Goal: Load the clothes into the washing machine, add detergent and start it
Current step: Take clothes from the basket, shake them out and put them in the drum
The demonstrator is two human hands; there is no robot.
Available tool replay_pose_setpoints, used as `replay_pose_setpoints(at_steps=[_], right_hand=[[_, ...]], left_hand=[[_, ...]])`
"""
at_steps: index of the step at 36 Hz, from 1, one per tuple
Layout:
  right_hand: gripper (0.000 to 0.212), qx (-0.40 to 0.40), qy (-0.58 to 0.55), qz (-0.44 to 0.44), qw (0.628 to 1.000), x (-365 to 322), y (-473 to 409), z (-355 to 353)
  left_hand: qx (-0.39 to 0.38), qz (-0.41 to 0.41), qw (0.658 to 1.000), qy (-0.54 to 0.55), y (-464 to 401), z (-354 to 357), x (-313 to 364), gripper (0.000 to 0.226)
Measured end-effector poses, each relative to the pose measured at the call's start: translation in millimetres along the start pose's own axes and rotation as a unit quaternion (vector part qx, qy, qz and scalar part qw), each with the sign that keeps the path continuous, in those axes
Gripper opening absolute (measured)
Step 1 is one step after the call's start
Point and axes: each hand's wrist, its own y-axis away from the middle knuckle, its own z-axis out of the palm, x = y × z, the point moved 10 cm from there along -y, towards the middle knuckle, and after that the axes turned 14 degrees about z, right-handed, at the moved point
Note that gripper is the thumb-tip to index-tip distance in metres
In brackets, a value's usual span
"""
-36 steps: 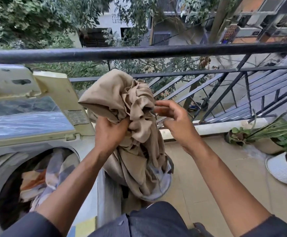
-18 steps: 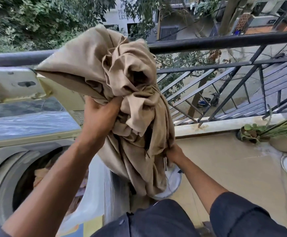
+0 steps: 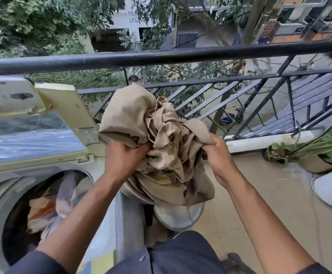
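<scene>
A crumpled beige garment (image 3: 141, 123) is bunched in the air at chest height, right of the washing machine (image 3: 0, 175). My left hand (image 3: 121, 157) grips the bundle from below on its left side. My right hand (image 3: 218, 153) grips a fold of the same cloth on its right side. The machine's round drum opening (image 3: 18, 220) faces me at the lower left, with orange, white and grey clothes (image 3: 48, 206) inside. Its top drawer flap (image 3: 66, 107) stands open. No detergent is in view.
A black balcony railing (image 3: 181, 56) runs across just behind the garment. Under the cloth sits a pale round basket (image 3: 179, 216) on the tiled floor (image 3: 270, 194). Potted plants (image 3: 331, 186) stand at the right by the low kerb.
The garment has come down from above the railing to chest height. My right hand rose from the bundle's lower edge and took hold of a fold on its right side.
</scene>
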Motion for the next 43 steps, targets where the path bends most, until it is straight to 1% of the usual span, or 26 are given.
replay_pose_setpoints(at_steps=[3,4,7,9,11,12,13,14,17,18,19,20,21,22,23,26,28,29,31,34,35,36,38,41,43], right_hand=[[0.052,-0.017,-0.011,-0.051,0.998,-31,20,6],[0.05,-0.021,-0.012,-0.07,0.997,-41,24,7],[0.044,-0.048,-0.029,-0.108,0.993,-63,39,12],[0.043,-0.09,-0.044,-0.124,0.987,-72,46,21],[0.049,-0.126,-0.055,-0.124,0.983,-75,52,31],[0.045,-0.137,-0.061,-0.122,0.981,-75,53,35],[0.036,-0.145,-0.071,-0.12,0.98,-75,54,40],[0.034,-0.147,-0.082,-0.118,0.979,-77,55,42],[0.037,-0.18,-0.075,-0.138,0.971,-83,65,55],[0.038,-0.196,-0.07,-0.141,0.968,-85,71,61],[0.043,-0.215,-0.072,-0.135,0.965,-87,76,65],[0.046,-0.231,-0.075,-0.126,0.962,-87,80,69],[0.043,-0.237,-0.067,-0.119,0.962,-85,81,71],[0.036,-0.233,-0.05,-0.113,0.965,-82,81,73],[0.033,-0.222,-0.027,-0.103,0.969,-79,79,73],[0.056,-0.211,0.055,-0.086,0.972,-69,81,80],[0.065,-0.217,0.026,-0.064,0.974,-64,82,82],[0.066,-0.224,0.007,-0.054,0.973,-62,82,81],[0.058,-0.238,-0.004,-0.058,0.97,-63,84,79],[0.064,-0.282,-0.018,-0.047,0.958,-63,89,74],[0.062,-0.297,-0.025,-0.05,0.953,-66,92,71],[0.057,-0.297,-0.025,-0.064,0.952,-70,92,67],[0.043,-0.244,-0.011,-0.111,0.963,-79,85,51],[0.027,-0.117,-0.008,-0.142,0.983,-69,55,19],[0.02,-0.022,0.04,-0.138,0.989,-48,32,-3]], left_hand=[[-0.008,-0.017,0.999,-0.036,-1,-3,-7,0.047],[-0.013,-0.022,0.999,-0.047,-2,-4,-11,0.052],[-0.034,-0.042,0.998,-0.035,-1,-6,-18,0.078],[-0.045,-0.06,0.997,0.005,3,-4,-22,0.085],[-0.072,-0.072,0.992,0.068,6,3,-25,0.082],[-0.091,-0.073,0.987,0.111,7,8,-24,0.079],[-0.107,-0.073,0.979,0.159,9,12,-22,0.074],[-0.117,-0.072,0.968,0.211,10,16,-19,0.071],[-0.157,-0.082,0.921,0.347,15,23,-9,0.067],[-0.176,-0.068,0.914,0.36,16,25,-3,0.067],[-0.193,-0.052,0.914,0.353,17,26,3,0.07],[-0.204,-0.035,0.921,0.33,17,28,6,0.079],[-0.206,-0.023,0.93,0.302,17,29,10,0.085],[-0.202,-0.014,0.94,0.274,16,30,11,0.086],[-0.193,-0.008,0.949,0.249,15,32,13,0.082],[-0.145,-0.001,0.972,0.186,12,33,17,0.056],[-0.087,0.011,0.986,0.144,8,27,22,0.045],[-0.057,0.024,0.992,0.11,6,22,26,0.043],[-0.016,0.039,0.997,0.066,3,15,30,0.042],[0.02,0.044,0.996,0.077,-1,11,28,0.031],[0.029,0.037,0.994,0.094,-2,10,26,0.027],[0.038,0.028,0.992,0.114,-2,11,24,0.022],[0.057,0.008,0.989,0.135,-2,12,20,0.024],[0.072,0.004,0.988,0.139,-7,11,21,0.031],[0.082,0.014,0.986,0.146,-12,6,26,0.039]])
